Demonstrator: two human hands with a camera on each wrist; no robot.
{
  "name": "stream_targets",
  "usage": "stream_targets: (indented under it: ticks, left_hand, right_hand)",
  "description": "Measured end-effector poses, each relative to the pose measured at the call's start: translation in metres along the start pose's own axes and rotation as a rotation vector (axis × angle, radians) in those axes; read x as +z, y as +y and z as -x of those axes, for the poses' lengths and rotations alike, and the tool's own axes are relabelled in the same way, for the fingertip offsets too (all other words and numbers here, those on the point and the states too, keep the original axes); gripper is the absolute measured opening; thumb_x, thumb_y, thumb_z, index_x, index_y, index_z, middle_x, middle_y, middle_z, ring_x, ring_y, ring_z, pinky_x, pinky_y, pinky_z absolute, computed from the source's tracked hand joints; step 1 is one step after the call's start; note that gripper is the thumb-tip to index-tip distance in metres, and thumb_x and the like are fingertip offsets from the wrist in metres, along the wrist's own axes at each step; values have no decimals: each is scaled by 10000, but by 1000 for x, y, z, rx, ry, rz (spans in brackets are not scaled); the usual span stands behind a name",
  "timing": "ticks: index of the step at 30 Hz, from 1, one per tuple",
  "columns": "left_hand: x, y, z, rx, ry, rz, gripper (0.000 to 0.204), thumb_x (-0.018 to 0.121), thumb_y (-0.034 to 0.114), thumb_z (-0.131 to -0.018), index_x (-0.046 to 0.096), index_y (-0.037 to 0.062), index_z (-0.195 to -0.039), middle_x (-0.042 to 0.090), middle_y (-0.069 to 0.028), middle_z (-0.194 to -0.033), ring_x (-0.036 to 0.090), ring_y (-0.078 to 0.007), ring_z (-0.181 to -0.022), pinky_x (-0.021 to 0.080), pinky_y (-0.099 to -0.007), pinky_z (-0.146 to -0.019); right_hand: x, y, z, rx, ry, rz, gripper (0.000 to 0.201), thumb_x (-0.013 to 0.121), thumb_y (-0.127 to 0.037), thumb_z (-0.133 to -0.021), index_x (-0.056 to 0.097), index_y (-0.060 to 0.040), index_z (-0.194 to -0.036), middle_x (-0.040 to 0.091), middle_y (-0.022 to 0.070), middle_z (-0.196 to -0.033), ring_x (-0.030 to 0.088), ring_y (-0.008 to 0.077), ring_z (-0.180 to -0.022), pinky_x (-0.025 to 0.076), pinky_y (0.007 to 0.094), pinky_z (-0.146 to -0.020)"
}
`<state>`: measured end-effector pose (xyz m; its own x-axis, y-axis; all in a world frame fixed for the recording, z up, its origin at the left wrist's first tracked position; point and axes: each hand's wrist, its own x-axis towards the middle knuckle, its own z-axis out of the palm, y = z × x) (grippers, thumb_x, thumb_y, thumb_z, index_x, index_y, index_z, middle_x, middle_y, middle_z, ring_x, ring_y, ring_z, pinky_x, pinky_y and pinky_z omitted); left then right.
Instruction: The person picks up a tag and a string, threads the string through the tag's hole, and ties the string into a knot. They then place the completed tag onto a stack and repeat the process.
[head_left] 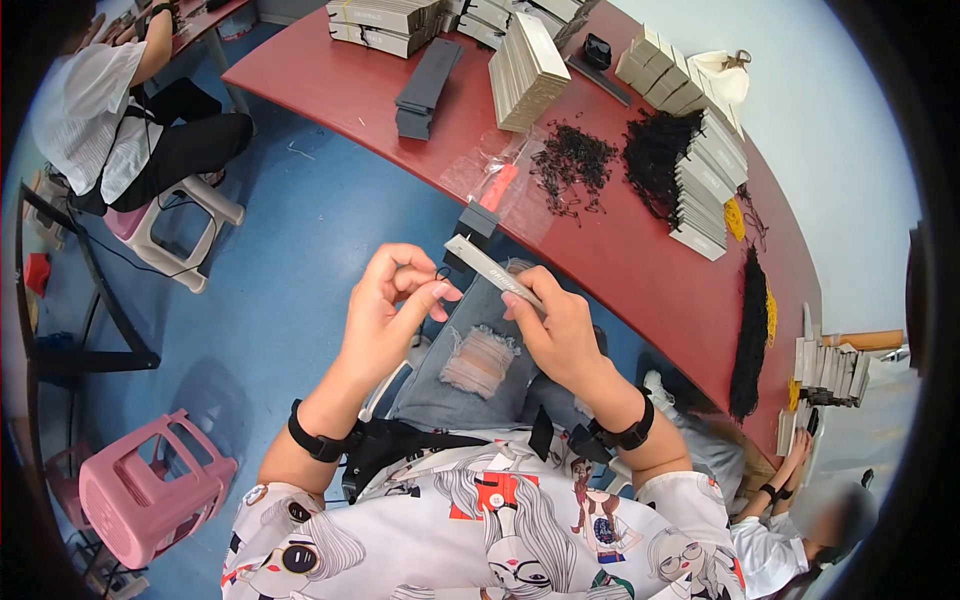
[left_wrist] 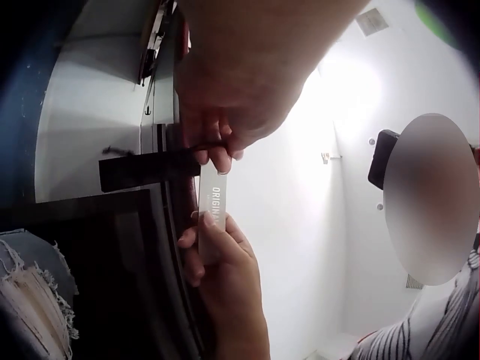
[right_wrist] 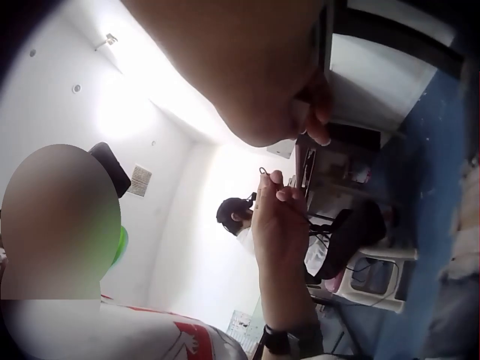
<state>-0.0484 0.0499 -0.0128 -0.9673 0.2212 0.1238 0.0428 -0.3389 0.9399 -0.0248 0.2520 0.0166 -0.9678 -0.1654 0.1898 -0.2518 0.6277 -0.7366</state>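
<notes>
In the head view my left hand (head_left: 385, 305) pinches a small thin black loop (head_left: 442, 273) between thumb and fingertips. Too little of it shows to tell whether it is cord or a pin. My right hand (head_left: 562, 325) grips a narrow grey card tag (head_left: 490, 265) printed with pale letters, thumb on top. Its free end points toward the left hand, at the table's edge. The left wrist view shows "ORIGINAL"-like lettering on the tag (left_wrist: 214, 196), with the left fingertips right at its upper end. The right wrist view shows the loop (right_wrist: 263, 172) standing above the left fingers.
On the red table (head_left: 660, 290) lie a heap of small black pins (head_left: 575, 160), black cords (head_left: 660, 160) and stacked tags (head_left: 527, 75). A black block (head_left: 475, 224) with an orange-red piece (head_left: 498, 187) sits at the near edge. A pink stool (head_left: 150, 490) stands left; other people sit nearby.
</notes>
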Motion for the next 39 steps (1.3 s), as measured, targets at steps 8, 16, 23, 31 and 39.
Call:
stream_targets:
  ticks: [8, 16, 23, 31, 39]
  left_hand:
    - [-3, -12, -21, 82, -125, -20, 183, 558, 28, -878, 419, 52, -993, 649, -96, -833, 601, -101, -769, 448, -217, -698]
    - [-12, -23, -49, 11, -174, -152, 162, 567, 35, -874, 446, 49, -982, 642, -68, -802, 596, -97, -781, 434, -215, -712]
    - [-13, -39, -50, -162, 19, -36, 167, 599, 48, -852, 535, 32, -1007, 605, -20, -712, 546, -56, -618, 391, -161, -551]
    - [-1, -45, -47, -41, 120, -346, 138, 580, -28, -822, 548, 1, -953, 593, -12, -724, 548, -56, -640, 416, -172, -574]
    - [-6, -18, -45, 97, -19, -711, 46, 624, 19, -802, 579, 24, -790, 563, -22, -608, 544, -68, -588, 434, -232, -542]
  right_hand:
    - [-15, -11, -8, 169, -182, -27, 129, 527, -159, -881, 502, -37, -912, 578, 111, -584, 606, 304, -566, 446, 379, -525]
    - [-10, -6, -8, 168, -168, -41, 132, 515, -158, -887, 492, -32, -917, 593, 98, -595, 613, 288, -568, 451, 373, -533]
    - [-5, 6, -4, 224, -182, -132, 171, 511, -161, -897, 484, -24, -994, 588, 102, -618, 613, 252, -580, 453, 341, -554]
    - [-4, 12, -7, 249, -211, -238, 211, 500, -160, -910, 455, -16, -1057, 590, 73, -629, 601, 183, -579, 446, 307, -557]
    - [-13, 10, -9, 291, -283, -311, 178, 493, -168, -915, 459, -25, -1016, 586, 57, -622, 545, 118, -471, 414, 254, -450]
